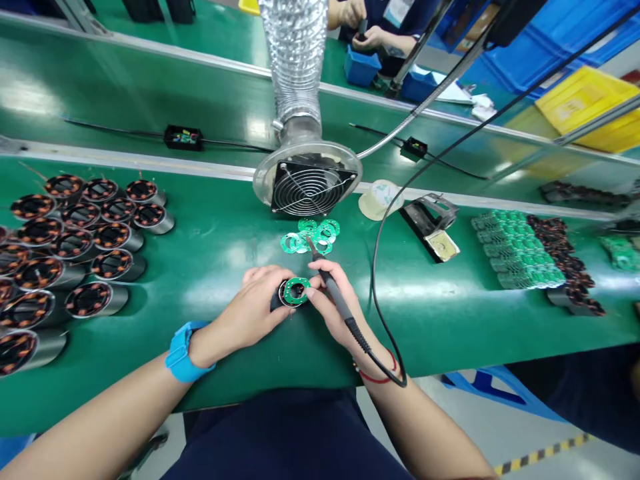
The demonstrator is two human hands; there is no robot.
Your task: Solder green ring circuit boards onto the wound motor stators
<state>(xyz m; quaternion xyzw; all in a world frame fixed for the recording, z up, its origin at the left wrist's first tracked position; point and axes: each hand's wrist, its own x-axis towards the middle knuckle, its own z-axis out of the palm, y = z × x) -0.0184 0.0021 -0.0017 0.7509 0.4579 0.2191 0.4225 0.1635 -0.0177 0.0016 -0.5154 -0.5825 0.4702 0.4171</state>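
My left hand is closed round a motor stator in the middle of the bench. A green ring-shaped circuit board lies over the stator's upper end. My right hand grips a soldering iron, its tip pointing up and away from me. The thumb and finger of that hand also touch the right edge of the ring board. Beyond the hands lies a small pile of similar ring boards, close to the iron's tip.
Rows of stators stand at left. A fume extractor fan hangs behind the boards. A soldering iron stand and a tape roll sit right of it. Stacked green boards are further right. The iron's black cable loops beside my right arm.
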